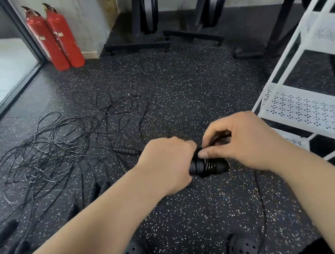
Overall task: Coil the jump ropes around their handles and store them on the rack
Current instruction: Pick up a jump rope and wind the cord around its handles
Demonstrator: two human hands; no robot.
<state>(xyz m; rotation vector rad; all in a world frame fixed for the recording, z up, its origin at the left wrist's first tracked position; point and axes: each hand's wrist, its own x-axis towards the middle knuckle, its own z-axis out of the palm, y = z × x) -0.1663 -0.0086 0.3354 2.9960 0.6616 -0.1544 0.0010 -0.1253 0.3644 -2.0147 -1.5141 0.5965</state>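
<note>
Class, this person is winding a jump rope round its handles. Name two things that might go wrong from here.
1. If the right hand slackens its pinch on the cord, the turns on the handles in the left hand may spring loose.
2. The cord's tail trailing by the shoes might snag underfoot.

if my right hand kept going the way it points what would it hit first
The right hand, pinching the rope, points left, so it would likely meet the rope-wrapped handles first, with the left hand gripping them just beyond.
</note>
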